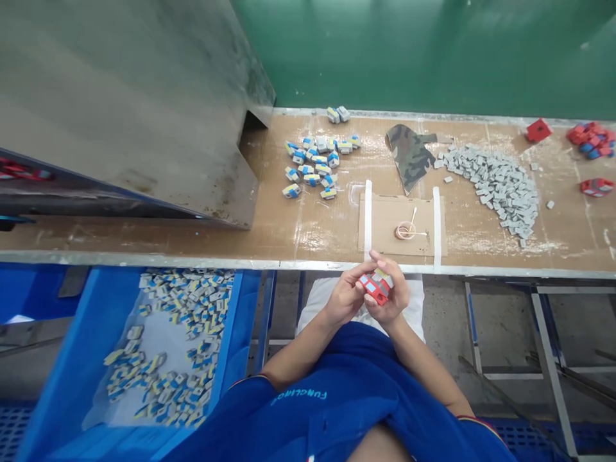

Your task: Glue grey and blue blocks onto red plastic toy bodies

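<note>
The left hand [342, 296] and the right hand [395, 292] were together, just in front of the near edge of the cardboard pad [385, 247]. Between them they held a red toy vehicle [374, 289], tilted, with its pale windows showing. The fingers of both hands were closed around it, and a grey and yellow part [384, 276] was touching it, under the right fingers.

On the pad, between two white strips [437, 224], there was a small round container [400, 232] with cotton swabs [414, 213] on it. Behind the pad lay a camouflage cloth [411, 154]. To the left of the pad, on the tabletop [327, 228], stood a group of blue, yellow and grey pieces [310, 169]. To the right of it was a heap of small grey parts [505, 186], and farther right were a red block [538, 130], a red car [597, 187] and a red and blue pile [593, 139].

Lower left of the pad, a blue bin [231, 362] contained many similar pieces. On the blue shirt [366, 378], nearer than the pad, the light blue letters looked like "FUNGLING", but their ending was not clear.
</note>
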Available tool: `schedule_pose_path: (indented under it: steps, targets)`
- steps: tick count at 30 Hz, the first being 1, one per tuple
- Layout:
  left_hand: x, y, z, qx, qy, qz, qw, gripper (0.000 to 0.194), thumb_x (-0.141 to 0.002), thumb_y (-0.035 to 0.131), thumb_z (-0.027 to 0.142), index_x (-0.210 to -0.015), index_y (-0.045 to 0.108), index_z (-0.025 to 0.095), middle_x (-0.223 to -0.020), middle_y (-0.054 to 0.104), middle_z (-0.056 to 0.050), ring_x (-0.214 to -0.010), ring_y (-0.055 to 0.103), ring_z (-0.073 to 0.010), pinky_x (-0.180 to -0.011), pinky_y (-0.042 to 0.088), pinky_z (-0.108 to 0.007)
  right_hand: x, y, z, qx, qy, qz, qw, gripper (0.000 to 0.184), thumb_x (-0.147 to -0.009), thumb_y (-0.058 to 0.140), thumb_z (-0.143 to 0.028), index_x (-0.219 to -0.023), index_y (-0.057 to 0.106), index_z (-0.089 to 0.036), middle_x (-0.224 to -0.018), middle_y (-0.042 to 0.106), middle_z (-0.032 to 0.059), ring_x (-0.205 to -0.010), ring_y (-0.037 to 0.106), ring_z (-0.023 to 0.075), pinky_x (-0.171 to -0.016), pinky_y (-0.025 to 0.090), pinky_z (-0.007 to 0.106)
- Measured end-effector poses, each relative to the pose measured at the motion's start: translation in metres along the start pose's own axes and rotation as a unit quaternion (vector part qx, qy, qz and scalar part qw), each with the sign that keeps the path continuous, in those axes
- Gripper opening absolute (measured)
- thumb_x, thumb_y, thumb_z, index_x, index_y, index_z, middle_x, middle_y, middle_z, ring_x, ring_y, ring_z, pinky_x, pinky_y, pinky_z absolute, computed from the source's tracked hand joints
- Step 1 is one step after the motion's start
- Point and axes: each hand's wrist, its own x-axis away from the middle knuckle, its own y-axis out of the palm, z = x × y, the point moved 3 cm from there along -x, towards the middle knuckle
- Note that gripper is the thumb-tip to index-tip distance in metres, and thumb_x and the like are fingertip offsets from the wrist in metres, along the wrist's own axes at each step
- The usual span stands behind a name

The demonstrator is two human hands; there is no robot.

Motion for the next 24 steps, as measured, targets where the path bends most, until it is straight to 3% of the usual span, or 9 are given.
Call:
schedule_pose_path:
  steps: [7,10,12,18,24]
  targets:
    - [-0.006,-0.003,0.009,-0.02,0.041,-0.04,0.998,0.06,-0.072,0.089,0.065,-0.112,0.084,0.022,-0.106,0.078,-0.011,-0.087,0.069,-0.0185,-0.082,0.054,-0.028,0.004,0.005,0.004,-0.037,0.024,-0.008,0.999,0.056,-0.097,0.064,-0.05,-0.144,0.057,-0.02,-0.128,0.076,0.0186,-0.118,0.077,0.0348,-0.089,0.07,0.054]
    - [-0.009,-0.004,0.02,-0.083,0.089,-0.056,0.991,0.062,-0.076,0.083,0.069,-0.115,0.084,0.021,-0.112,0.077,-0.013,-0.101,0.07,-0.0243,-0.092,0.054,-0.033,0.003,0.006,0.008,-0.05,0.021,-0.013,0.998,0.061,-0.096,0.065,-0.055,-0.147,0.055,-0.022,-0.134,0.073,0.0195,-0.12,0.076,0.0358,-0.092,0.069,0.055]
    - [-0.01,-0.004,0.033,-0.145,0.145,-0.076,0.976,0.061,-0.079,0.08,0.069,-0.117,0.083,0.021,-0.112,0.076,-0.014,-0.107,0.068,-0.0266,-0.096,0.053,-0.035,-0.001,0.005,0.01,-0.065,0.021,-0.031,0.997,0.064,-0.096,0.065,-0.055,-0.15,0.053,-0.023,-0.139,0.071,0.0204,-0.121,0.076,0.0358,-0.095,0.068,0.055]
    - [-0.005,-0.001,0.073,-0.34,0.301,-0.089,0.887,0.048,-0.089,0.076,0.057,-0.126,0.08,0.026,-0.105,0.075,-0.012,-0.089,0.063,-0.022,-0.091,0.051,-0.038,-0.016,-0.004,0.005,-0.078,0.011,-0.111,0.991,0.066,-0.099,0.065,-0.048,-0.156,0.048,-0.021,-0.142,0.07,0.0204,-0.13,0.071,0.0333,-0.101,0.067,0.05]
    - [0.002,0.007,0.083,-0.358,0.366,-0.097,0.853,0.043,-0.092,0.075,0.05,-0.129,0.079,0.028,-0.104,0.075,-0.011,-0.087,0.062,-0.0213,-0.091,0.051,-0.038,-0.019,-0.006,-0.004,-0.097,0.015,-0.075,0.992,0.061,-0.099,0.067,-0.041,-0.154,0.052,-0.022,-0.145,0.069,0.0176,-0.136,0.067,0.0333,-0.106,0.065,0.049]
